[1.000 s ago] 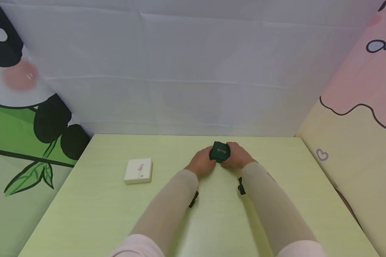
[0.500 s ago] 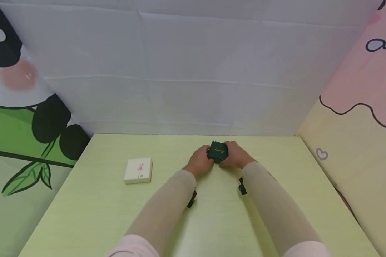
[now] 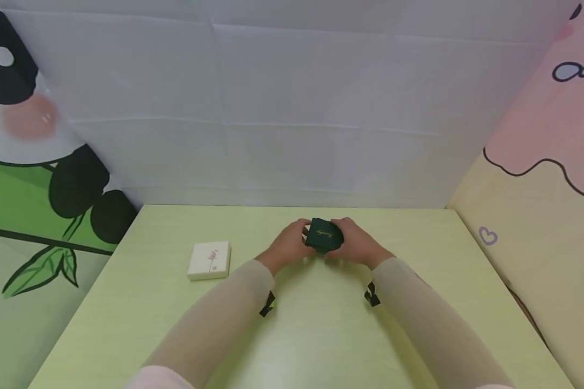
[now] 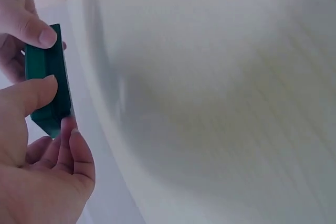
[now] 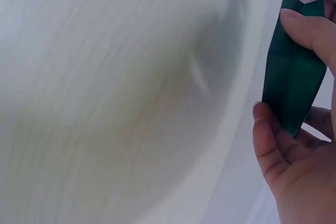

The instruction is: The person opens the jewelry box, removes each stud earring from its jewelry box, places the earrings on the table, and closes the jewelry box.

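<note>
Both hands hold a small dark green box (image 3: 324, 235) with gold script on top, over the far middle of the table. The left hand (image 3: 287, 246) grips its left end, thumb on the near side and fingers curled beneath, as the left wrist view shows on the green box (image 4: 62, 72). Its right end is gripped by the right hand (image 3: 357, 244). In the right wrist view the right thumb lies across the near side of the green box (image 5: 289, 72), fingertips under its lower edge. A shadow falls on the table below the hands.
To the left lies a flat white box (image 3: 209, 260) with a pink flower print. The pale yellow-green table (image 3: 321, 335) ends at a white cloth wall (image 3: 292, 108) behind. Cartoon-printed panels stand at both sides.
The hands and the green box have shifted left and a little nearer to the person. The left forearm has swung outward. The white box stays put.
</note>
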The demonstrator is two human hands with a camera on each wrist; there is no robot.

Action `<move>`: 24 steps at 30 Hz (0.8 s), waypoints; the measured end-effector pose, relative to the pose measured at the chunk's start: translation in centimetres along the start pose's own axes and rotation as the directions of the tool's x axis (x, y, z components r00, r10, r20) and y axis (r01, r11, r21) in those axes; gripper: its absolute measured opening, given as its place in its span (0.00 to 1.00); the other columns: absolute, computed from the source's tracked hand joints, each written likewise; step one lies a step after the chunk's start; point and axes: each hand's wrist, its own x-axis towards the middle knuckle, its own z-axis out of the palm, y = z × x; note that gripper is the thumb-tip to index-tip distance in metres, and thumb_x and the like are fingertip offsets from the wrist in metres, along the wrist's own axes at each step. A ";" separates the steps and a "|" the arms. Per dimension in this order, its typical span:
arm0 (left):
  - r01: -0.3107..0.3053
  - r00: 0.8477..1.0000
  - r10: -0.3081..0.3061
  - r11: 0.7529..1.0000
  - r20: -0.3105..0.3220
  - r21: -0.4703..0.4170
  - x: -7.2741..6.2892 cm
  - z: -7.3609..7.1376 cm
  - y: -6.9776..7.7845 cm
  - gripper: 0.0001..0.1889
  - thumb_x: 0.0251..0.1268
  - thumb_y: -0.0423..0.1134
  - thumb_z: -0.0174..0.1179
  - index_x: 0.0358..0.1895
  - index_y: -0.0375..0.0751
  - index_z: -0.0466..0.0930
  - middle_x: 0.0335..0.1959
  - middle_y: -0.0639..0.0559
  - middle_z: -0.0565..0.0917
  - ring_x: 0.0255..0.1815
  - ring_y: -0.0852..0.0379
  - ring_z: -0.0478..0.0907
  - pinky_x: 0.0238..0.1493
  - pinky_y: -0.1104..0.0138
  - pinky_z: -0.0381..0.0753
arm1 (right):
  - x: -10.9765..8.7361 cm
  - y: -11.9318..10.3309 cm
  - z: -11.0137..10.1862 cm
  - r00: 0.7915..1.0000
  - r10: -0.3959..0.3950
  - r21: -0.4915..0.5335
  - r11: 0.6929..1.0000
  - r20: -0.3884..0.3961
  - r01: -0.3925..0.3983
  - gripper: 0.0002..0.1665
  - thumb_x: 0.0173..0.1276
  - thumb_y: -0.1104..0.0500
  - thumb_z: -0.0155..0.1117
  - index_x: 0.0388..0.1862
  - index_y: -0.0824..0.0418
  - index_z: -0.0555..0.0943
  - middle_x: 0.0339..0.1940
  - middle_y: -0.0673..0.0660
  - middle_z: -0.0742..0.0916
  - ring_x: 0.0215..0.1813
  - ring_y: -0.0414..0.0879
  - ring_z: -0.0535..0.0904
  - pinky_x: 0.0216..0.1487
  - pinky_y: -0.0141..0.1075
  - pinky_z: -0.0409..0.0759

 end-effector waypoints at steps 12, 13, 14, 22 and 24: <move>-0.001 0.999 0.000 0.999 -0.033 -0.035 -6.1 -1.8 -0.4 0.40 0.61 0.34 0.73 0.76 0.35 0.65 0.55 0.46 0.78 0.40 0.56 0.76 0.40 0.63 0.79 | -2.6 -3.1 2.1 0.995 -0.099 0.071 0.992 -0.029 0.101 0.60 0.55 0.46 0.85 0.81 0.62 0.64 0.70 0.59 0.73 0.63 0.51 0.75 0.61 0.48 0.77; -0.003 0.999 0.002 0.999 -0.040 -0.043 -6.7 -1.7 -0.5 0.40 0.60 0.34 0.73 0.76 0.35 0.65 0.55 0.46 0.78 0.40 0.57 0.77 0.40 0.63 0.79 | -2.9 -3.2 2.4 0.993 -0.112 0.082 0.990 -0.035 0.114 0.60 0.55 0.47 0.85 0.81 0.62 0.64 0.70 0.59 0.73 0.62 0.51 0.75 0.60 0.47 0.78; -0.008 0.999 0.005 0.999 -0.050 -0.049 -7.3 -1.6 -0.7 0.40 0.60 0.34 0.73 0.75 0.35 0.66 0.55 0.46 0.78 0.40 0.57 0.77 0.40 0.63 0.79 | -3.2 -3.4 2.6 0.992 -0.121 0.093 0.988 -0.039 0.125 0.60 0.54 0.47 0.85 0.80 0.62 0.64 0.70 0.58 0.73 0.61 0.50 0.76 0.59 0.47 0.78; 0.006 0.994 -0.016 0.995 -0.108 -0.097 -11.8 -1.6 -1.5 0.36 0.62 0.36 0.73 0.74 0.37 0.70 0.56 0.48 0.79 0.42 0.58 0.77 0.44 0.60 0.80 | -4.8 -4.5 5.3 0.983 -0.161 0.201 0.964 -0.086 0.175 0.59 0.52 0.45 0.86 0.79 0.57 0.68 0.70 0.52 0.74 0.57 0.46 0.75 0.56 0.45 0.78; 0.017 0.992 -0.028 0.996 -0.119 -0.090 -12.7 -1.5 -1.9 0.36 0.61 0.36 0.73 0.73 0.38 0.70 0.55 0.49 0.79 0.42 0.57 0.77 0.45 0.60 0.79 | -5.1 -4.8 5.9 0.980 -0.177 0.223 0.956 -0.089 0.193 0.58 0.51 0.46 0.87 0.79 0.57 0.68 0.70 0.51 0.74 0.57 0.46 0.75 0.57 0.47 0.78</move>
